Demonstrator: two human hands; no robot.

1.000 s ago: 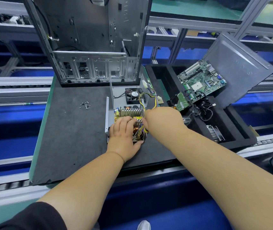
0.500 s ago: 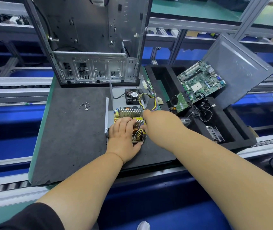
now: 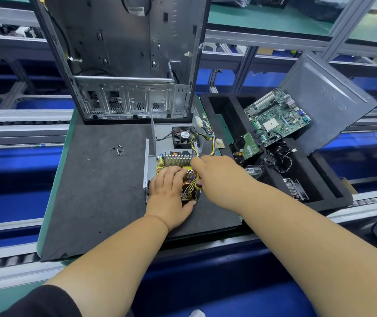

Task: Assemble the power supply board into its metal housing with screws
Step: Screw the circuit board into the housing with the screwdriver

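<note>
here the left hand presses flat on the power supply board; the right hand, grip hidden, reaches its wires, which could snag.

Two bare forearms, no gloves, rings, watch or wristband on either. Left hand and right hand both uncovered, nails short and plain. Black short sleeve at the left upper arm, soft cloth with a rounded hem. Right arm bare as far as visible.
</note>
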